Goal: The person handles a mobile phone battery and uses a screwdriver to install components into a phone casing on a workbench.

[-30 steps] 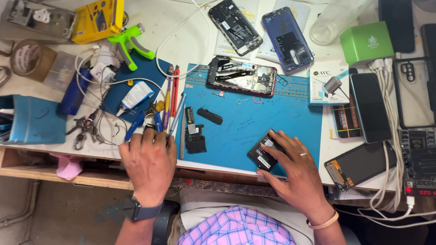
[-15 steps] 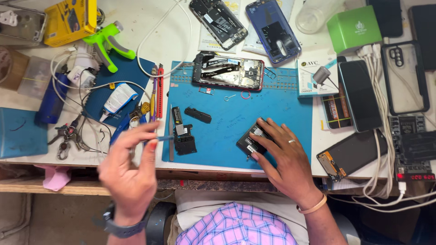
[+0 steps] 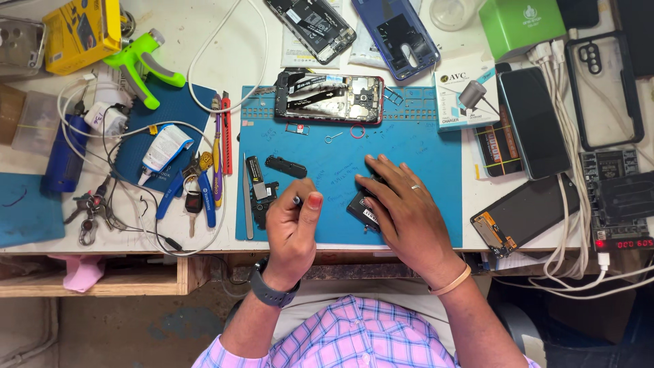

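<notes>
left hand (image 3: 291, 228) curled, pinching small tool (image 3: 297, 200), right hand (image 3: 402, 208) flat on black part (image 3: 361, 208)

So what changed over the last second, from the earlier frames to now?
The left hand left the tool pile, swung right onto the blue rubber work mat and now pinches a thin dark tool. The right hand stayed pressed on the small black phone part.

Bright even light, soft shadows, sharp focus
</notes>
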